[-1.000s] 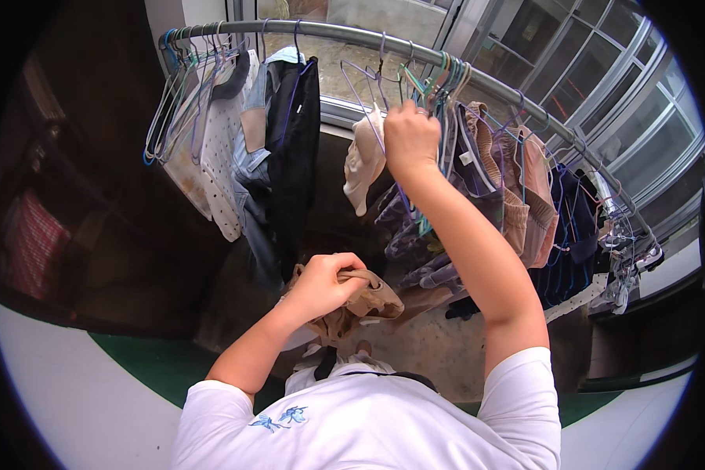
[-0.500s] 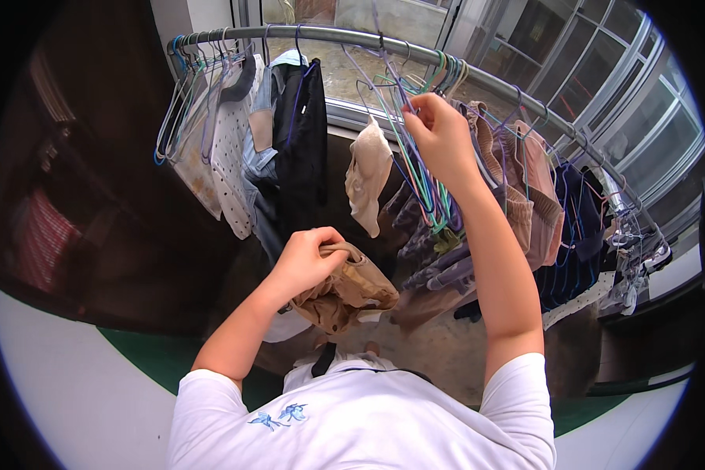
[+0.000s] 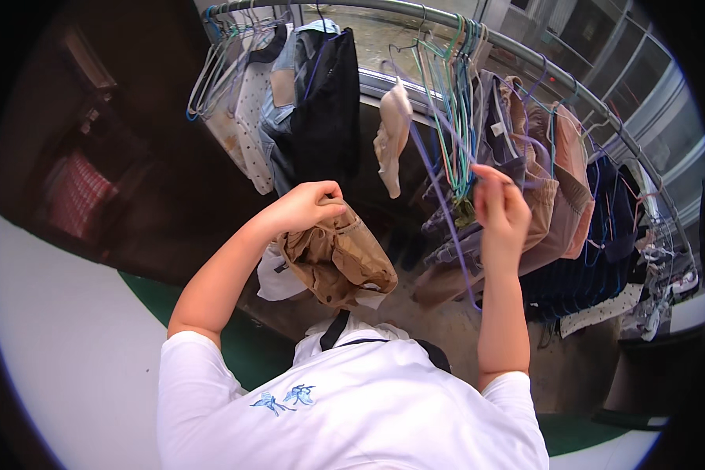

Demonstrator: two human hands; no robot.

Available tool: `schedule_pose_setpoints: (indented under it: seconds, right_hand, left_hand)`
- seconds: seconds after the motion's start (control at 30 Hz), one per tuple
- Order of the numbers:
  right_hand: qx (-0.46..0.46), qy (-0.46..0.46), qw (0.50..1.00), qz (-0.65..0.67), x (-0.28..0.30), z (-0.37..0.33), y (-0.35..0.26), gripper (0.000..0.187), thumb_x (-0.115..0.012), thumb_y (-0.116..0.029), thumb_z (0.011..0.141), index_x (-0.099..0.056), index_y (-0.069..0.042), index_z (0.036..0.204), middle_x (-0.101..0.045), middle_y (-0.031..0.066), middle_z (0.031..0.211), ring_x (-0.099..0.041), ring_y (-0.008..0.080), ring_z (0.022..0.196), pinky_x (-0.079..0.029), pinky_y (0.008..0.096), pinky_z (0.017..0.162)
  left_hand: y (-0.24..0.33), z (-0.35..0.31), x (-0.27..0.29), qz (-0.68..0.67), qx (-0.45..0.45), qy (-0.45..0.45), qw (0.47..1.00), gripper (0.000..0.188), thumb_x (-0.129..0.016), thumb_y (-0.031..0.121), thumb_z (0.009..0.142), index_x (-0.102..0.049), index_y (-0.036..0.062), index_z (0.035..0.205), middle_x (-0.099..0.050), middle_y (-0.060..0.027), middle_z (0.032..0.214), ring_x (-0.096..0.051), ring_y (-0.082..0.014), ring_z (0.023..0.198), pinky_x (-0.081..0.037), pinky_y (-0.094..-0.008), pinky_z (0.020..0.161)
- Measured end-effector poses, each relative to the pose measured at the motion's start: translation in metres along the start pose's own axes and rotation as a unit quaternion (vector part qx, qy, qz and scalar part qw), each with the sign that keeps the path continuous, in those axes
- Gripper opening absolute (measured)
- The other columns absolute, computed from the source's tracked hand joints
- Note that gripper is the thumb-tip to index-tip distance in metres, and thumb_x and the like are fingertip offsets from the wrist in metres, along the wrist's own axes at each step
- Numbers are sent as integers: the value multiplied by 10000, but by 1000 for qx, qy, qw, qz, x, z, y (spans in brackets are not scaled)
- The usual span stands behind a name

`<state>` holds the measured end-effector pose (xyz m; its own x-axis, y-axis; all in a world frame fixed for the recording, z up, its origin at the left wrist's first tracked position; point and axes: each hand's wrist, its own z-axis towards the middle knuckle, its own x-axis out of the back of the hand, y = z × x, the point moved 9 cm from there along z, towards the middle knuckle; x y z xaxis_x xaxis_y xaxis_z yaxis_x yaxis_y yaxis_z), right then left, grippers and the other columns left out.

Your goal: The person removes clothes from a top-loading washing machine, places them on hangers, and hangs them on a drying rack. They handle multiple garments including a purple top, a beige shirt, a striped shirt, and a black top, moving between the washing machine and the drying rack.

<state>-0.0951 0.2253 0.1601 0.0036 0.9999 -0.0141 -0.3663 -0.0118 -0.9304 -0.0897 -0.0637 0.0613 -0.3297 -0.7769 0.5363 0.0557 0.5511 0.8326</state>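
brown garment, bunched, hanging from the left hand, purple hanger, tilted, partly blurred, in the right hand

Grey-framed windows, brownish floor, green strip

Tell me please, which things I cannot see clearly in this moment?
All in the head view:
- Purple hanger at the right hand: partly blurred, so its full outline is unclear.
- Brown garment: bunched; its own folds hide its full shape.
- Left hand: the cloth hides some fingertips.
- Small items near the right end of the rail: too small and crowded.
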Motion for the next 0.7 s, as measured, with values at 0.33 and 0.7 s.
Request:
schedule_pose_setpoints:
  seconds: [0.33,0.7]
  right_hand:
    - [-181,-244,939,163,-49,-46,16,393,-418,-325,1051,-628,5,1015,-469,-18,592,-343,36,496,-242,197,464]
    - [-418,-304,771,372,-148,-94,122,311,-401,-315,1054,-559,-57,979,-361,-49,570,-260,65,467,-223,226,423]
  left_hand:
    - [-16,-6,12,-288,126,54,948,196,-621,200,955,-587,25,1037,-636,-26,951,-605,-91,849,-504,-238,750]
    - [8,-29,7,-390,57,90,915,302,-604,159,962,-566,-9,1210,-655,-75,1103,-649,-129,970,-537,-264,832]
